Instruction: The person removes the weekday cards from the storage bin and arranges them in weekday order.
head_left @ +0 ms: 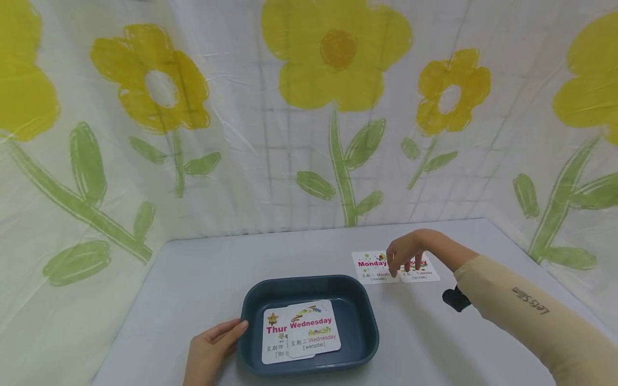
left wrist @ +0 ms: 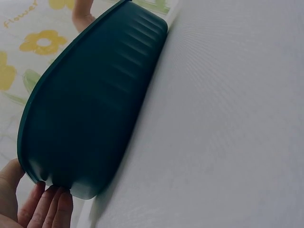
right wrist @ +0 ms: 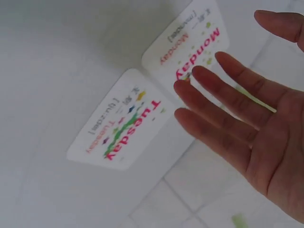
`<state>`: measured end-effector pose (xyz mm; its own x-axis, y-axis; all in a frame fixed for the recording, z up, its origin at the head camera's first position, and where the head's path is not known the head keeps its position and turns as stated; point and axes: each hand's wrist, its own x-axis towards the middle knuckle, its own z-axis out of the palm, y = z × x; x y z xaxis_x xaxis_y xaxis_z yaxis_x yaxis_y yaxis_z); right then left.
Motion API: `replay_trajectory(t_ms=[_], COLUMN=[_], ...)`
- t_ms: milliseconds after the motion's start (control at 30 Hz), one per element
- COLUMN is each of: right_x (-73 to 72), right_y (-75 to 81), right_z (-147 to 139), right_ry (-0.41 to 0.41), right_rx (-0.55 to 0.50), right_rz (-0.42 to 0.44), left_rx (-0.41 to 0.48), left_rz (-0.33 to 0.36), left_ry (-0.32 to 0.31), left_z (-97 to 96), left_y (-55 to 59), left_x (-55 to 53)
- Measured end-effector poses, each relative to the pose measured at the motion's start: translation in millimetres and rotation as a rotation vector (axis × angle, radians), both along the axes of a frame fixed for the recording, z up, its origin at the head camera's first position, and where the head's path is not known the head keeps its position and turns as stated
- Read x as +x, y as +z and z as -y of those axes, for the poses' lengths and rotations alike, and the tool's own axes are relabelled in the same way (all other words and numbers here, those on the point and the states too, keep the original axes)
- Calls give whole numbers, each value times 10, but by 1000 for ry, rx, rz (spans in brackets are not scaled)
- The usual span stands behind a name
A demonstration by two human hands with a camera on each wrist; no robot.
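Observation:
My left hand (head_left: 210,347) holds the left rim of a dark blue plastic tray (head_left: 358,324), thumb over the edge; in the left wrist view its fingers (left wrist: 50,204) press the outer wall. Inside the tray lie a Thursday card (head_left: 275,346) and, partly covering it, a Wednesday card (head_left: 316,329). Farther back on the right, a Monday card (head_left: 368,267) and a Tuesday card (head_left: 424,275) lie side by side. Above these two hovers my right hand (head_left: 407,251), fingers spread and holding nothing in the right wrist view, apart from the Tuesday card (right wrist: 123,123).
A white-covered table (head_left: 212,279) carries the tray and cards. Behind it hangs a white curtain (head_left: 236,177) printed with yellow flowers. A black device (head_left: 455,299) shows below the right wrist, beside a beige sleeve (head_left: 526,311).

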<state>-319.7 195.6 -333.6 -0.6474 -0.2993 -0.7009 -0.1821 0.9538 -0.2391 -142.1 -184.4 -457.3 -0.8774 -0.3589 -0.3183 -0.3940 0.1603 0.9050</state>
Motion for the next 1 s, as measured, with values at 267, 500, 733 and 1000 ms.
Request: replay_trajectory(t_ms=[267,500,733,1000], right_x=[-12,102,248,361], right_y=[114,212,261,138], right_z=[244,466,716,952], right_ry=[84,225,400,452], right_rx=[-139,-201,-230,-358], right_rz=[36,5,-56,-69], left_rx=[2,7,2,-4], left_rz=[2,-2,-13,-19], left_ry=[-8,-11,-13,-5], left_z=[4,5,0,8], left_y=[8,9,13,2], left_x=[9,10,3,-1])
